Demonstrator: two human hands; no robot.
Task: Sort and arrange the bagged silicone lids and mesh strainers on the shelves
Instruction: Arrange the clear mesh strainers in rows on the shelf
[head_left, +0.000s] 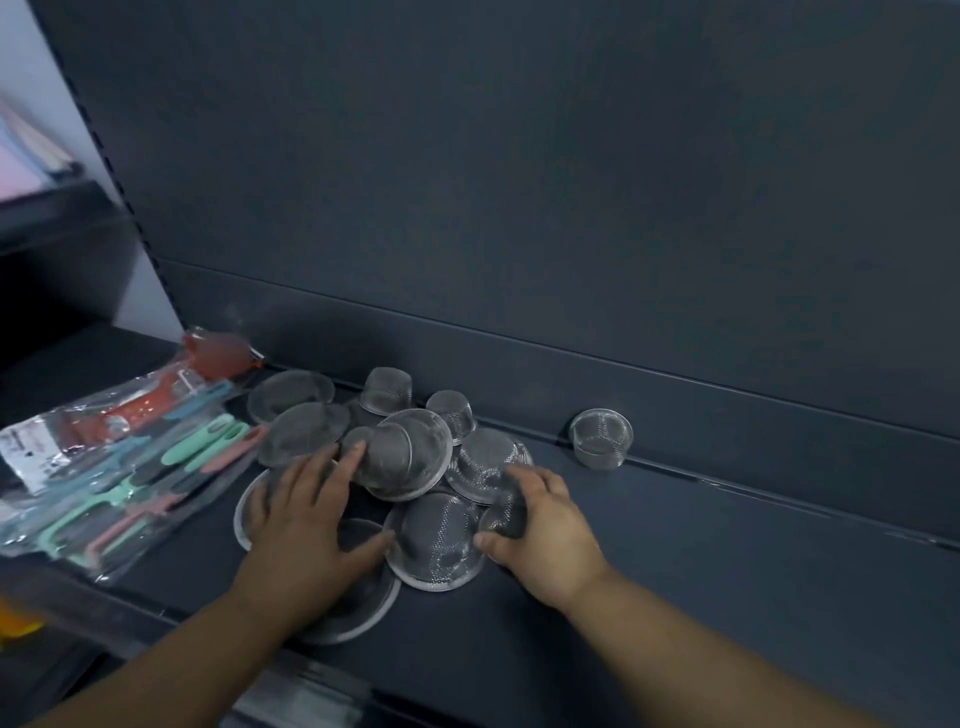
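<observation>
A heap of several round metal mesh strainers (415, 452) lies upside down on the dark shelf (727, 561), most with flat rims. My left hand (306, 525) lies spread over the strainers at the heap's left front, fingers straight, fingertips touching two of them. My right hand (540, 525) grips a small mesh strainer (506, 512) at the heap's right edge, thumb under it and fingers curled over it. One small strainer (601, 438) stands alone against the back ledge to the right.
Clear bags of coloured utensils (119, 467) in red, teal, mint and pink lie at the shelf's left end. The dark back panel (519, 182) rises behind. The shelf's front edge with a price rail (306, 696) runs below my arms.
</observation>
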